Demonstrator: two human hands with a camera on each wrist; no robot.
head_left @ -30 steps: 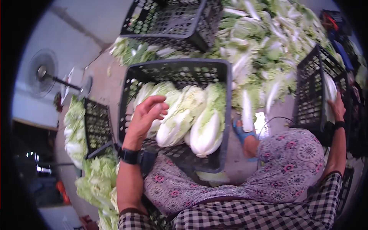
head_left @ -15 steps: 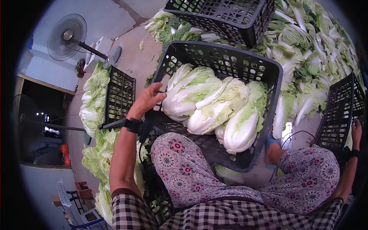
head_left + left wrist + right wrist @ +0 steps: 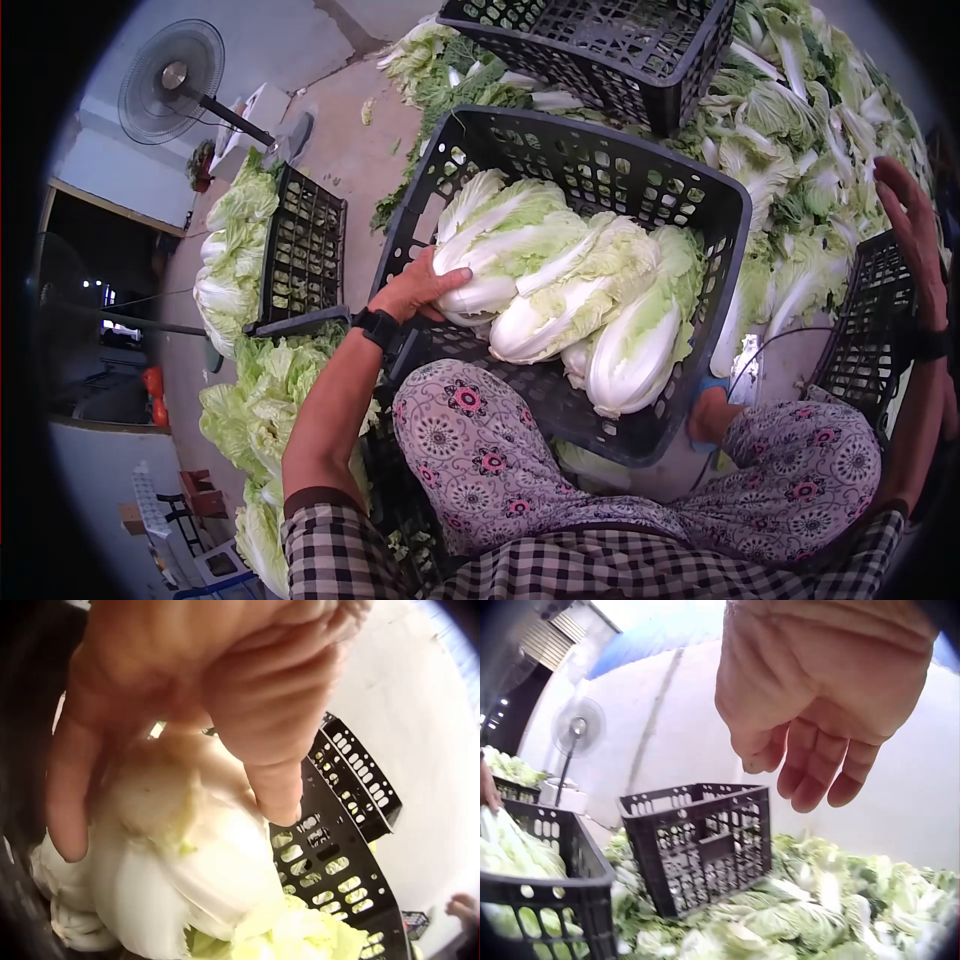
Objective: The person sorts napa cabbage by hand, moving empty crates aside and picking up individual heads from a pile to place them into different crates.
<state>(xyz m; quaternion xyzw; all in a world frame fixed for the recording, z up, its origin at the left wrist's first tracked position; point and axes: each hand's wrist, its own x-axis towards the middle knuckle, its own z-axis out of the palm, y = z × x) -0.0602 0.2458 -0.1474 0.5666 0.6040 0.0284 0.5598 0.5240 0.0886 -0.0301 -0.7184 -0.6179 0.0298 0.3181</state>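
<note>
L hand [image 3: 415, 290] round cabbage [image 3: 505, 240] in blk crate [image 3: 726, 270]

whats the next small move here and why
Probably a slight shift of the leftmost cabbage by the left hand, to settle it against the middle cabbage: that hand already grips its pale base, thumb and fingers on opposite sides, while the right hand is up, away from the crate, holding nothing.

Head: dark edges | left wrist: cabbage [image 3: 225, 881] overexposed | right wrist: bright, hazy
</note>
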